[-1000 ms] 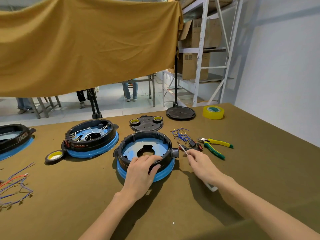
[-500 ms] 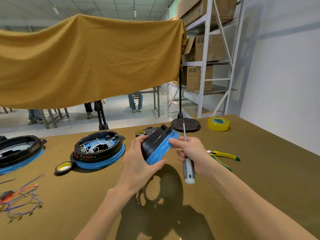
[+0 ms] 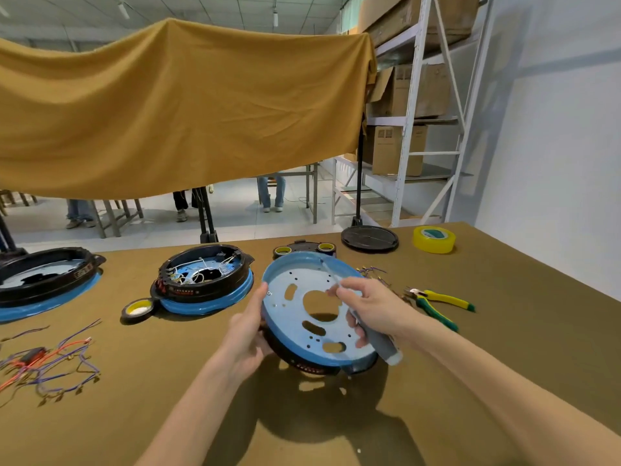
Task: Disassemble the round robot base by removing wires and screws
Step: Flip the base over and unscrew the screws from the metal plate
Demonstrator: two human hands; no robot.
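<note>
Honestly nothing here is readable. The cardboard boxes point(image 3: 396, 148) on the shelving behind the black round stand point(image 3: 369, 238) have dark printed marks on their fronts, but they're too small and blurry to make out. The black rim of the far-left base point(image 3: 43, 280) carries a small label plate, also just a smudge. The wired base point(image 3: 205, 280) left of that stand has a strip of red marks on its rim, no legible characters.

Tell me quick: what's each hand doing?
Left hand: closed on the round base rim.
Right hand: closed around the screwdriver.
</note>
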